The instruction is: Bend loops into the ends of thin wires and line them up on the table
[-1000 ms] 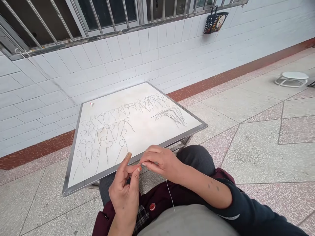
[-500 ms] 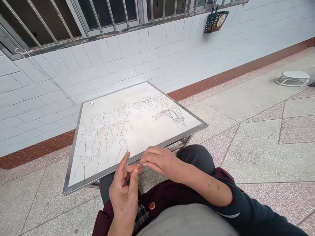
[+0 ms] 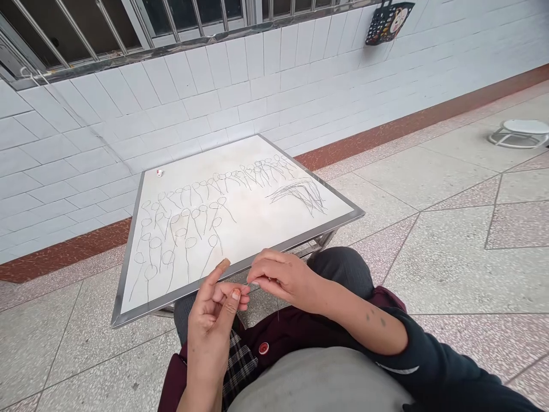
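Dark looped wires (image 3: 148, 292) lie finished in rows across the surface (image 3: 171, 299), left to centre of the frame; loose wires (image 3: 315, 197), without visible loops, remain right of centre. At lower centre, your right hand (image 3: 295, 283) pinches a wire (image 3: 278, 315); whether your left hand (image 3: 208, 337) clamps it, you cannot tell.

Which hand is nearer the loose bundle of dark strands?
Right. The right hand is at the table's near edge, roughly in front of the bundle; the left hand is farther left along that edge.
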`<action>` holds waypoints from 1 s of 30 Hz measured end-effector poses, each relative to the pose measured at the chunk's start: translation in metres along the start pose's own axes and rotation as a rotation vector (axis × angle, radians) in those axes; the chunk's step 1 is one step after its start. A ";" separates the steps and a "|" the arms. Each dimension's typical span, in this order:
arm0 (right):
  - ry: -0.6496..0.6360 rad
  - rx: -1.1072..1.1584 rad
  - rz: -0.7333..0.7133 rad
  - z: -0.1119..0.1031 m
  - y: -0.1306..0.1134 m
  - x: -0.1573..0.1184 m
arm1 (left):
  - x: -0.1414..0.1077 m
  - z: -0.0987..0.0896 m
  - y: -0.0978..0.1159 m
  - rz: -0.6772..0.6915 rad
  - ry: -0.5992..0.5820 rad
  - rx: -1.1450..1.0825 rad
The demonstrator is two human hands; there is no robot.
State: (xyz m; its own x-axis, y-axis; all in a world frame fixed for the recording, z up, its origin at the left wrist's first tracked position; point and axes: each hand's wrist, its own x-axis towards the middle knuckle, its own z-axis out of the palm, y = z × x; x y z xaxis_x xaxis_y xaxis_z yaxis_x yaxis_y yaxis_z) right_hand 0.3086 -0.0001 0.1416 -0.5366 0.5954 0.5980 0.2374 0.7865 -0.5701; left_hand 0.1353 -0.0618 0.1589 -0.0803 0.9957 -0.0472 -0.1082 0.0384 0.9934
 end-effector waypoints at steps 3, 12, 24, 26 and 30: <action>-0.040 0.003 0.000 -0.002 0.001 0.000 | 0.002 -0.007 -0.005 -0.074 -0.084 -0.056; -0.080 -0.022 -0.056 -0.003 0.007 0.000 | 0.001 -0.007 -0.008 -0.119 -0.096 -0.056; 0.005 0.039 0.013 -0.001 0.012 0.001 | 0.003 -0.008 -0.007 -0.141 -0.024 -0.126; 0.026 0.022 0.018 -0.002 0.012 0.000 | 0.003 -0.007 -0.005 -0.149 -0.036 -0.136; 0.012 -0.006 0.040 -0.003 0.011 -0.002 | 0.002 -0.006 -0.005 -0.144 -0.083 -0.107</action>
State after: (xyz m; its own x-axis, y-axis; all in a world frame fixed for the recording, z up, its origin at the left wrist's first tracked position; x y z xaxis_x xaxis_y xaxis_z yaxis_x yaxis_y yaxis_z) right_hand 0.3148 0.0075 0.1357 -0.5173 0.6280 0.5814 0.2635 0.7632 -0.5900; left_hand 0.1302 -0.0608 0.1531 0.0251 0.9843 -0.1746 -0.2179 0.1759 0.9600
